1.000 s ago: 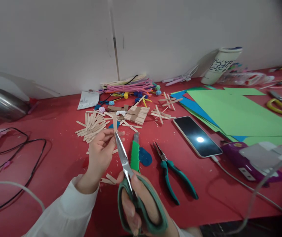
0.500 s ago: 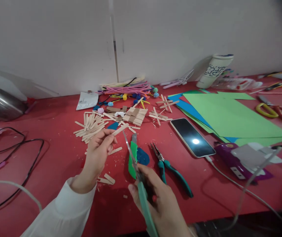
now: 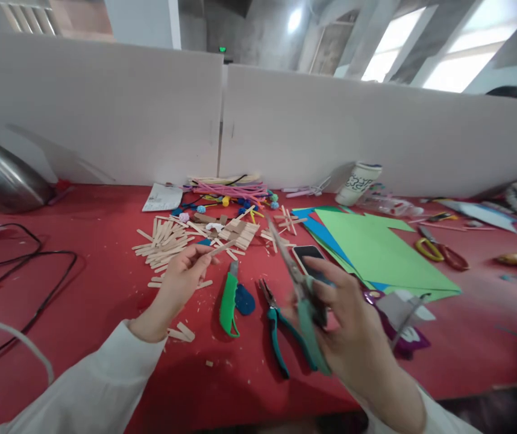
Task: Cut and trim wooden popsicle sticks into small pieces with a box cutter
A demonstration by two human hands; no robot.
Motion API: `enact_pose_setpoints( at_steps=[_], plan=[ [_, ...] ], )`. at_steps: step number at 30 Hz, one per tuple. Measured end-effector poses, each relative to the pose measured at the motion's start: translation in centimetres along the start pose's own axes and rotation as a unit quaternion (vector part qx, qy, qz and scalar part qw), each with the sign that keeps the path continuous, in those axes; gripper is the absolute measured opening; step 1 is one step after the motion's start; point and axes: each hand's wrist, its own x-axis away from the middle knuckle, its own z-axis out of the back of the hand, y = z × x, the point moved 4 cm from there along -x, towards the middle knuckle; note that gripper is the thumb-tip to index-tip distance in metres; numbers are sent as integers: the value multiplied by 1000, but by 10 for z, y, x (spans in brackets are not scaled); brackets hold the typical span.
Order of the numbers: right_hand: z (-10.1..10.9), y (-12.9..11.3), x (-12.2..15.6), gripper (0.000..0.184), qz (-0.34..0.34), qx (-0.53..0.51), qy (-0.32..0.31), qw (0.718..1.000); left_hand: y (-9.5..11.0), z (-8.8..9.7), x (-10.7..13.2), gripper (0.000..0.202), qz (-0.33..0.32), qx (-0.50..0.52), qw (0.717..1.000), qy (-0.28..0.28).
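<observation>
Between thumb and fingers, my left hand [image 3: 181, 281] pinches a wooden craft stick [image 3: 220, 248] that points to the right. My right hand [image 3: 353, 319] is wrapped round a pair of scissors [image 3: 298, 278] with pale green handles; the blades point up and away, apart from the stick. On the red table [image 3: 118, 301] between the hands lie a green utility knife [image 3: 228, 301], a dark blue piece [image 3: 244, 299] and teal-handled pliers [image 3: 273, 325]. Behind my left hand spreads a pile of craft sticks [image 3: 163, 241]. Cut stick pieces [image 3: 181, 331] lie nearer me.
Pink pipe cleaners [image 3: 231, 190] lie against the white partition [image 3: 308, 126]. To the right are green paper sheets [image 3: 371, 247], a phone [image 3: 301, 256] partly behind my right hand, a tumbler [image 3: 358, 182] and yellow-and-red scissors [image 3: 430, 248]. A metal jug [image 3: 5, 175] and black cable [image 3: 66, 289] are at left.
My right hand with the scissors has moved right, away from the stick and over the phone's near end. My left hand still pinches the stick. The view has tilted up.
</observation>
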Motion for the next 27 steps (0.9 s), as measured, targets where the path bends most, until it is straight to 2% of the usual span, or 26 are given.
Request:
enact_pose_setpoints(
  at_steps=[2,4,6,7,11,16,20,23,27],
  plan=[
    [-8,-6,-18,31,28,92,-4,995,7,2,-5,19,-3,3,1000,5],
    [-22,-7,-35,35,16,132,-24,991,15,6,-11,21,-7,2,1000,9],
    [-35,-2,-48,41,-20,134,-41,990,23,11,-17,25,-10,-2,1000,13],
    [-40,0,-53,43,-18,124,-36,991,26,14,-20,26,-11,-4,1000,16],
    [-57,7,-60,40,38,88,-11,995,30,21,-31,26,-10,-10,999,32],
    [-66,15,-56,39,47,109,-13,993,21,20,-34,31,-1,-11,999,45],
    [-66,20,-53,41,49,121,-22,991,6,21,-30,35,4,7,997,81],
    [-70,28,-52,43,52,105,-33,993,-6,19,-28,35,8,35,994,101],
    [-79,41,-52,41,53,66,-45,995,-16,10,-24,30,20,98,990,100]
  ],
)
